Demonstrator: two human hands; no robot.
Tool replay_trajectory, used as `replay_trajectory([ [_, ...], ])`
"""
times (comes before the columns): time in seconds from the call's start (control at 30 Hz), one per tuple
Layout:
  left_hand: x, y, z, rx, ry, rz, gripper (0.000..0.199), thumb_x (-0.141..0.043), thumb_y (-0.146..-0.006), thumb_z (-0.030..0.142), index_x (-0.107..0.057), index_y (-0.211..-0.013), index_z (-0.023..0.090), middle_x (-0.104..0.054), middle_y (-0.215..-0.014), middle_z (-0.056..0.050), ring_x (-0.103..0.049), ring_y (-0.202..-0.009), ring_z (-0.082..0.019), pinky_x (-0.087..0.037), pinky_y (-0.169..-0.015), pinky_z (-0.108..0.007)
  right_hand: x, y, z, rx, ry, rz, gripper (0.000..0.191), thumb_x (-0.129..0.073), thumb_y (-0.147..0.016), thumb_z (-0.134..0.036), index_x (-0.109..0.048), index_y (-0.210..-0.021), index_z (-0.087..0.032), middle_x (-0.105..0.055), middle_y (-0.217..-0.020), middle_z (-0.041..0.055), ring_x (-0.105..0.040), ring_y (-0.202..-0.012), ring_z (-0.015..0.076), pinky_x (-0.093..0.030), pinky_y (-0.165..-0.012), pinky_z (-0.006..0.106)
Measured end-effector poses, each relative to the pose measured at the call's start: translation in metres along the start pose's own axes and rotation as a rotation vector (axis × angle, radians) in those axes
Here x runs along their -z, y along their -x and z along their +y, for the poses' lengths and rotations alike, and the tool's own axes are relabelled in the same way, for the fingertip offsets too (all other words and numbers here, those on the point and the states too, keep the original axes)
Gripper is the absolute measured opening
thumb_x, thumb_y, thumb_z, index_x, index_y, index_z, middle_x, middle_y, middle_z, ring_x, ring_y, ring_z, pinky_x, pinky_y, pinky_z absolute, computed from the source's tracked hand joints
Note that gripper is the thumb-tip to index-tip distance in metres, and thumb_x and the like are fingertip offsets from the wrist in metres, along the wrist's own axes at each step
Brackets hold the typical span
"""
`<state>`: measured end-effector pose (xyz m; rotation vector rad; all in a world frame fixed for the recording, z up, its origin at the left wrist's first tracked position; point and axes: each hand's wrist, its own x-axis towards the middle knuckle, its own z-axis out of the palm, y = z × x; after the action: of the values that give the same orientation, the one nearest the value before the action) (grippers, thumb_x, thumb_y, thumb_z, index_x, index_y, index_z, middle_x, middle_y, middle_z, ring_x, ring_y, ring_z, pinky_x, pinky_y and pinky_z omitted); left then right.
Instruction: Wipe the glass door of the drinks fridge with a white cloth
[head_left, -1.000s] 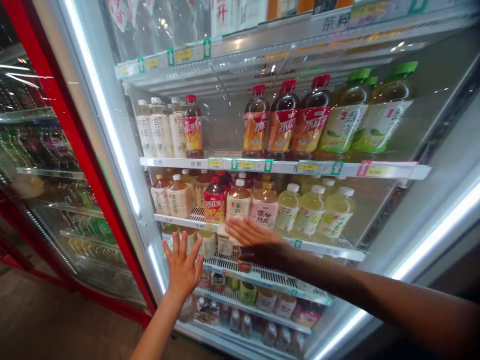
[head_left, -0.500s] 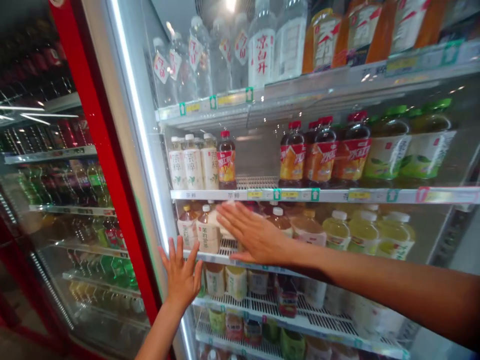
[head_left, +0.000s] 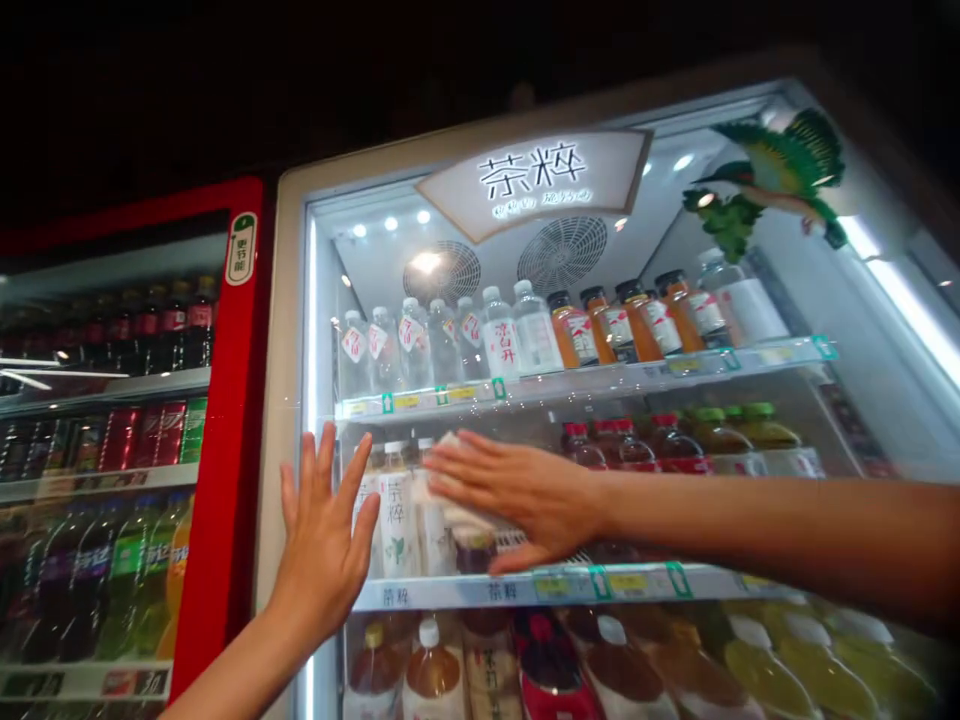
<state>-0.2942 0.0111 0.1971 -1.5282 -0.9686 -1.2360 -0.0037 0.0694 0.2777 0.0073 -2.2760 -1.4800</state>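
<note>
Bottles (head_left: 501, 335) of clear liquid fill the left of the upper shelf (head_left: 570, 384), amber drinks (head_left: 645, 320) to their right. Before white-labelled bottles (head_left: 396, 510) at the second shelf's left edge, our right hand (head_left: 517, 495) lies flat over a pale cloth (head_left: 469, 518) on the glass door (head_left: 517, 415); our left hand (head_left: 322, 548) spreads, fingers apart.

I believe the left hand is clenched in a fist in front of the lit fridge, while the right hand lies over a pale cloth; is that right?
Not quite: the head view shows the left hand open, fingers spread, not clenched. The right hand does lie over a pale cloth.
</note>
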Motion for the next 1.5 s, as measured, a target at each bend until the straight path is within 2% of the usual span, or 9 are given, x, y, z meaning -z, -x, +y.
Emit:
replay_trajectory([
  [0.13, -0.007, -0.036, -0.009, -0.091, -0.034, 0.035, 0.064, -0.044, -0.104, 0.035, -0.023, -0.164, 0.043, -0.012, -0.178, -0.002, -0.008, -0.165, -0.034, -0.011, -0.128, -0.072, 0.012, -0.008, 0.037, -0.376, 0.166, 0.096, 0.102, -0.056, -0.096, -0.065, -0.004, -0.168, -0.016, -0.020, -0.174, 0.0143, -0.017, -0.162, 0.0354, -0.020, -0.132, 0.058],
  [0.3, -0.019, -0.070, -0.010, -0.154, -0.049, 0.080, 0.062, -0.041, -0.105, 0.040, -0.023, -0.164, 0.043, -0.017, -0.177, -0.001, -0.013, -0.164, -0.033, -0.012, -0.128, -0.071, 0.022, -0.015, 0.070, -0.101, 0.117, -0.053, 0.096, -0.038, -0.098, -0.077, -0.017, -0.166, -0.012, -0.023, -0.174, 0.0151, -0.014, -0.163, 0.0287, -0.013, -0.135, 0.051],
  [0.43, -0.034, -0.099, -0.004, -0.145, -0.011, 0.119, 0.061, -0.041, -0.105, 0.043, -0.024, -0.164, 0.044, -0.016, -0.178, 0.001, -0.010, -0.164, -0.033, -0.008, -0.129, -0.071, 0.036, -0.022, 0.112, -0.497, 0.201, 0.076, 0.087, -0.031, -0.102, -0.072, -0.010, -0.166, -0.016, -0.022, -0.174, 0.0144, -0.014, -0.162, 0.0331, -0.016, -0.132, 0.062],
  [0.6, -0.055, -0.130, 0.024, -0.157, 0.061, 0.158, 0.059, -0.038, -0.106, 0.048, -0.025, -0.163, 0.046, -0.014, -0.178, 0.004, -0.007, -0.164, -0.034, -0.001, -0.128, -0.070, 0.049, 0.001, 0.121, -0.237, 0.216, -0.050, 0.099, -0.029, -0.097, -0.081, -0.015, -0.165, -0.010, -0.019, -0.175, 0.0169, -0.012, -0.163, 0.0304, -0.009, -0.135, 0.049],
  [0.8, -0.080, -0.161, 0.083, -0.170, 0.094, 0.173, 0.059, -0.035, -0.106, 0.050, -0.022, -0.164, 0.047, -0.011, -0.179, 0.003, -0.003, -0.164, -0.037, 0.001, -0.126, -0.074, 0.095, 0.077, 0.163, -0.740, 0.276, -0.031, 0.089, -0.029, -0.102, -0.070, -0.007, -0.165, -0.012, -0.012, -0.176, 0.0167, -0.009, -0.162, 0.0370, -0.015, -0.132, 0.058],
  [0.93, -0.089, -0.181, 0.143, -0.087, 0.077, 0.086, 0.058, -0.035, -0.107, 0.047, -0.021, -0.163, 0.049, -0.008, -0.179, 0.004, -0.001, -0.165, -0.032, 0.000, -0.129, -0.069, 0.122, 0.145, 0.167, -0.549, 0.214, -0.157, 0.101, -0.029, -0.095, -0.083, -0.007, -0.167, -0.017, -0.008, -0.177, 0.0114, -0.005, -0.164, 0.0315, -0.007, -0.135, 0.051],
  [1.1, -0.107, -0.204, 0.224, -0.043, 0.108, 0.012, 0.057, -0.028, -0.107, 0.051, -0.021, -0.163, 0.049, -0.005, -0.179, 0.005, 0.004, -0.165, -0.029, 0.001, -0.130, -0.067, 0.155, 0.219, 0.180, -0.769, 0.258, -0.119, 0.101, -0.009, -0.097, -0.079, -0.002, -0.166, -0.006, -0.002, -0.174, 0.0235, 0.000, -0.163, 0.0387, -0.004, -0.130, 0.066],
  [1.27, -0.135, -0.224, 0.298, -0.104, 0.131, -0.001, 0.058, -0.031, -0.106, 0.049, -0.023, -0.163, 0.045, -0.005, -0.179, 0.002, 0.004, -0.165, -0.031, -0.001, -0.130, -0.068, 0.172, 0.262, 0.193, -0.645, 0.205, -0.185, 0.107, -0.024, -0.089, -0.090, -0.010, -0.169, -0.021, -0.009, -0.177, 0.0087, -0.004, -0.164, 0.0302, -0.006, -0.135, 0.051],
  [1.5, -0.149, -0.239, 0.345, -0.159, 0.094, -0.037, 0.058, -0.031, -0.106, 0.048, -0.024, -0.163, 0.040, -0.006, -0.179, 0.000, 0.005, -0.165, -0.029, 0.002, -0.130, -0.067, 0.182, 0.321, 0.190, -0.658, 0.169, -0.169, 0.110, -0.023, -0.090, -0.090, -0.002, -0.169, -0.017, -0.001, -0.176, 0.0137, 0.003, -0.164, 0.0317, -0.004, -0.134, 0.057],
])
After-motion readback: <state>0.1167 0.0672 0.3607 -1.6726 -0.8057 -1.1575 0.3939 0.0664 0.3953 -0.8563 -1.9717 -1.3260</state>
